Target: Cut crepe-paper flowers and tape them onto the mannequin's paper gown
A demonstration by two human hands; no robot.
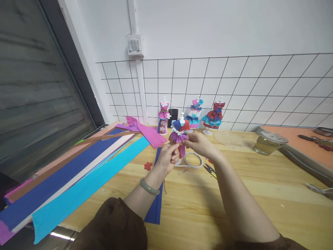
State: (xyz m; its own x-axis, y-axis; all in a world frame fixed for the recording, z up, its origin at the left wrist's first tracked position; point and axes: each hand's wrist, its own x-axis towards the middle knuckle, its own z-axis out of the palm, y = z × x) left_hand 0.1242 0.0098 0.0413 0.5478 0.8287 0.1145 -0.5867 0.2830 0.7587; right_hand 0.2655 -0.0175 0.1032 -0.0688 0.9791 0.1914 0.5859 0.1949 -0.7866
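Note:
In front of me a small white dress-form mannequin wears a crepe-paper dress (179, 137) with a blue, white and red top and a purple gathered skirt. My left hand (167, 158) is closed, thumb and fingers pinching the skirt's lower left edge. On the other side, the fingers of my right hand (201, 143) pinch the skirt's right edge. Below my hands lies a roll of white tape (201, 161), with small yellow-handled scissors (211, 170) beside it. A red paper flower (148, 166) rests left of my left hand. A dark blue paper strip (154, 211) passes under my left forearm.
Long crepe-paper strips (91, 184) cover the table's left side, with a magenta piece (153, 135) on top. Behind stand three dressed mannequins (163, 116) (194, 114) (214, 116) and a dark phone (173, 117). A lidded clear container (269, 143) stands right, near an orange surface (293, 137).

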